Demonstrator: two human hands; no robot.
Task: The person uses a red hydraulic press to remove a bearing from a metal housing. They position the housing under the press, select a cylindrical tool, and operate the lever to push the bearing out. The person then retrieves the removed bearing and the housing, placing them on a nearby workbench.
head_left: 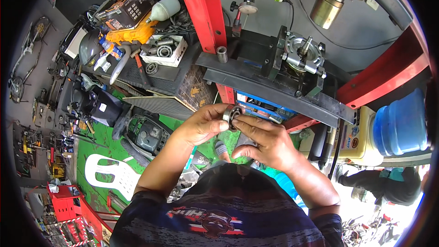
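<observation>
A ball bearing (235,113), a steel ring with its balls showing, is held up in front of my chest. My left hand (208,123) grips its rim between thumb and fingers. From the other side, my right hand (270,144) reaches in with fingers stretched out, the fingertips against the bearing's face and the thumb apart below. Beyond my hands, a bearing separator clamp (304,52) with a shaft end poking up through it rests on the black bed (274,84) of a red-framed press. A short metal sleeve (222,55) stands at that bed's left end.
The press ram (328,4) hangs at upper right, between red posts (199,9). Left is a bench with a hammer (140,66), a white box of bearings (176,50) and a loose bearing (152,68). A white chair (112,174) stands lower left; a blue water jug (398,123) at right, near another person (388,183).
</observation>
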